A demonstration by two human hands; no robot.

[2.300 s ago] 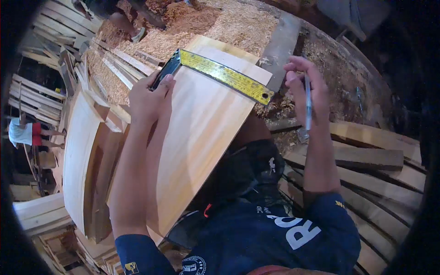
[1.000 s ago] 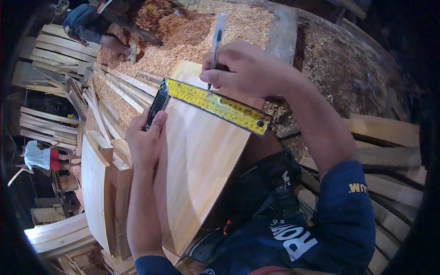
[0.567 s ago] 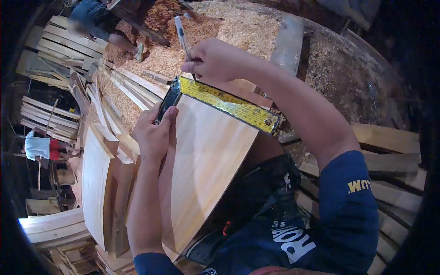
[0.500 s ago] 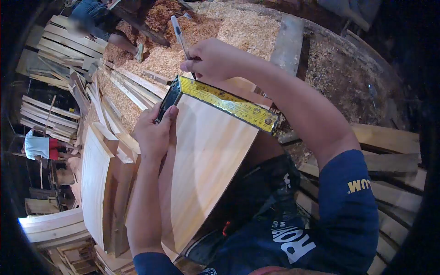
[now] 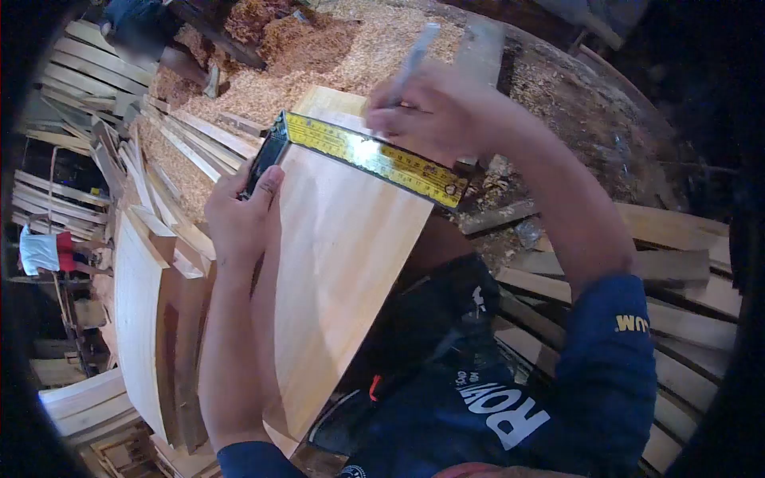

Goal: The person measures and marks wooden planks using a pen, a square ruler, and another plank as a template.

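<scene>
A wide, pale wooden board (image 5: 351, 227) lies at a slant across my lap. Across its far part rests a try square (image 5: 370, 155) with a yellow ruled blade, glare whitening its middle. My left hand (image 5: 243, 209) is closed round the square's black handle, the thumb pressing at the board's left edge. My right hand (image 5: 438, 111), blurred by motion, grips a pen (image 5: 417, 56) just beyond the blade. The pen's upper end points up and away; its tip is hidden or smeared. More of the board shows past the blade.
Curved, stacked boards (image 5: 142, 319) stand close on my left. Wood shavings (image 5: 311, 56) cover the ground ahead. More planks (image 5: 677, 279) lie at my right. A person (image 5: 143, 36) is at the upper left, another (image 5: 48, 251) at the far left.
My right hand with the pen has moved right along the blade, away from its corner near the handle. My left hand still holds the square on the board. The whole view has shifted slightly.
</scene>
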